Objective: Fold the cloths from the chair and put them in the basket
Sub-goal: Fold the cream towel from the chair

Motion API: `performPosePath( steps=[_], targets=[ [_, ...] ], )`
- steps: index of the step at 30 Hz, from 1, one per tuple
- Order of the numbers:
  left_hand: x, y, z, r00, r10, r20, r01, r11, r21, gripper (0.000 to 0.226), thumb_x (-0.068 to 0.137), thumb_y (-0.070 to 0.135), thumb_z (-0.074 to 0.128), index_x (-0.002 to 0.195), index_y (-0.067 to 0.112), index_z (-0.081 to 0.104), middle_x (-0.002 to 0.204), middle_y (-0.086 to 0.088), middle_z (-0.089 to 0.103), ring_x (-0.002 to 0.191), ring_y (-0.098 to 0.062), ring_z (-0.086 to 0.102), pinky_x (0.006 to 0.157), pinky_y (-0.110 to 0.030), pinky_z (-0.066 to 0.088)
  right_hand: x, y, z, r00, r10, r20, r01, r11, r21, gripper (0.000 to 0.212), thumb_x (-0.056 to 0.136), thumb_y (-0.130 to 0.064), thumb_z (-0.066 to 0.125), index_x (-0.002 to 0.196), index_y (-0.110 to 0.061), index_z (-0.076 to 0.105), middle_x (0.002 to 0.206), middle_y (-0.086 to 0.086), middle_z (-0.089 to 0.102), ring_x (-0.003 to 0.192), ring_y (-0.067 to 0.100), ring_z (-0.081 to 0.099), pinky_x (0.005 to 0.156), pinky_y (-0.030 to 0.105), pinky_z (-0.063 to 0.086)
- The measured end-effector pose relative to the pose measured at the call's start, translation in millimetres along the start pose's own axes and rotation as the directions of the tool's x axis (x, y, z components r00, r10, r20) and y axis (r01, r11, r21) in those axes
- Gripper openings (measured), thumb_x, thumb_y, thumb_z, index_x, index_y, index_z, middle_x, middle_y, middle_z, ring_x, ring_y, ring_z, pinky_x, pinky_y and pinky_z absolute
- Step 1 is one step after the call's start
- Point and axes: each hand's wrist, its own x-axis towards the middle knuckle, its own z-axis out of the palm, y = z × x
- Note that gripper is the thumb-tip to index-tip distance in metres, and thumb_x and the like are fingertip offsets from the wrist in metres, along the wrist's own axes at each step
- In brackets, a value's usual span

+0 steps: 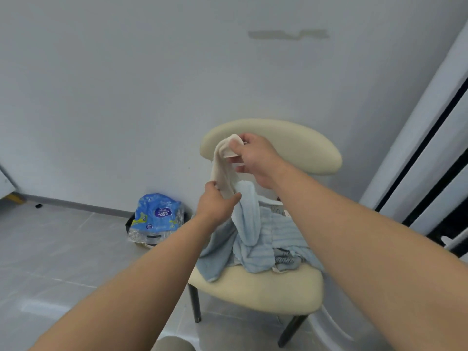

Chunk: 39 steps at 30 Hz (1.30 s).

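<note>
Here, the right hand curls its thumb and fingers tight on the top corner of a beige cloth, pinching it in front of the backrest of the cream chair. Lower down, the left hand closes thumb against fingers round the same cloth, so the beige strip runs between the two hands. Just beside the left fingertips, a fold of light blue cloth rises from the heap and touches the beige one; whether the left hand grips it too cannot be told. The rest of the blue fabric lies rumpled on the chair seat, one edge drooping over the seat's front left, with a darker patterned piece tucked into it. On the tiled floor left of the chair, against the wall, what looks like a dark basket shows only an edge; a blue plastic pack sits in it and covers its opening.
</note>
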Motion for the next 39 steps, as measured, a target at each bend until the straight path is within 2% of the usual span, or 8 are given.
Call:
performPosePath(
  steps=[5, 9, 16, 24, 27, 31, 36, 39],
  targets=[
    [2, 24, -7, 0.999, 0.035, 0.006, -0.036, 0.999, 0.016, 0.075, 0.076, 0.060, 0.067, 0.134, 0.021, 0.038, 0.116, -0.004, 0.065, 0.093, -0.028, 0.071, 0.082, -0.048, 0.060, -13, -27, -9, 0.997, -0.017, 0.072, 0.004, 0.984, 0.179, 0.008, 0.107, -0.019, 0.050, 0.105, -0.016, 0.057, 0.128, 0.018, 0.064, 0.098, 0.031, 0.075, 0.077, 0.035, 0.054],
    [4, 43, -9, 0.999, -0.013, 0.037, 0.014, 1.000, -0.019, 0.073, 0.079, 0.059, 0.064, 0.134, 0.017, 0.040, 0.113, -0.006, 0.063, 0.089, -0.031, 0.073, 0.083, -0.050, 0.062, -24, -46, -15, 0.992, -0.091, 0.092, 0.065, 0.965, 0.254, 0.009, 0.107, -0.017, 0.049, 0.104, -0.012, 0.056, 0.118, 0.015, 0.064, 0.110, 0.037, 0.070, 0.092, 0.040, 0.054],
    [-4, 64, -5, 0.985, -0.095, 0.144, 0.113, 0.986, -0.125, 0.049, 0.099, 0.047, 0.048, 0.129, 0.008, 0.049, 0.115, -0.011, 0.063, 0.085, -0.033, 0.075, 0.080, -0.045, 0.064, -42, -65, -36, 0.977, -0.204, 0.062, 0.171, 0.922, 0.347, 0.017, 0.108, -0.014, 0.047, 0.119, -0.003, 0.053, 0.133, 0.027, 0.061, 0.107, 0.034, 0.070, 0.091, 0.031, 0.059],
    [17, 68, -2, 0.991, -0.110, 0.071, 0.127, 0.946, -0.300, 0.012, 0.090, 0.002, 0.054, 0.084, 0.010, 0.062, 0.102, -0.021, 0.070, 0.089, -0.036, 0.073, 0.088, -0.053, 0.061, -51, -49, -62, 0.990, -0.138, 0.014, 0.122, 0.920, 0.372, 0.012, 0.108, -0.011, 0.048, 0.114, -0.003, 0.054, 0.135, 0.028, 0.059, 0.105, 0.035, 0.070, 0.087, 0.029, 0.060],
    [8, 64, 6, 0.974, -0.091, 0.206, 0.099, 0.995, -0.031, 0.026, 0.072, 0.003, 0.068, 0.097, 0.007, 0.062, 0.102, -0.014, 0.066, 0.084, -0.032, 0.068, 0.074, -0.039, 0.063, -50, -44, -64, 0.994, -0.112, 0.012, 0.096, 0.899, 0.428, 0.015, 0.108, -0.010, 0.047, 0.119, -0.003, 0.053, 0.135, 0.028, 0.060, 0.104, 0.035, 0.070, 0.099, 0.037, 0.056],
    [-1, 57, 27, 0.965, -0.132, 0.228, 0.170, 0.973, -0.158, 0.038, 0.088, 0.026, 0.073, 0.117, 0.009, 0.056, 0.107, -0.013, 0.063, 0.082, -0.031, 0.065, 0.057, -0.028, 0.056, -47, -45, -62, 0.995, -0.103, 0.017, 0.083, 0.879, 0.470, 0.017, 0.107, -0.009, 0.048, 0.122, -0.002, 0.054, 0.134, 0.027, 0.061, 0.108, 0.038, 0.070, 0.105, 0.043, 0.053],
    [24, 54, 31, 0.979, -0.135, 0.155, 0.181, 0.923, -0.340, 0.033, 0.073, 0.012, 0.050, 0.103, 0.005, 0.061, 0.083, -0.015, 0.053, 0.064, -0.025, 0.047, 0.068, -0.042, 0.047, -47, -40, -72, 0.994, -0.095, -0.049, 0.107, 0.915, 0.390, 0.013, 0.108, -0.010, 0.046, 0.112, -0.005, 0.057, 0.132, 0.027, 0.061, 0.099, 0.035, 0.071, 0.098, 0.038, 0.057],
    [35, 64, 24, 0.989, -0.112, 0.099, 0.141, 0.914, -0.380, 0.038, 0.072, 0.009, 0.047, 0.106, 0.015, 0.064, 0.106, -0.019, 0.065, 0.090, -0.034, 0.065, 0.086, -0.054, 0.060, -44, -29, -81, 0.985, -0.083, -0.153, 0.125, 0.948, 0.292, 0.012, 0.106, -0.009, 0.045, 0.104, -0.009, 0.057, 0.132, 0.027, 0.060, 0.105, 0.036, 0.069, 0.088, 0.030, 0.059]
  ],
)
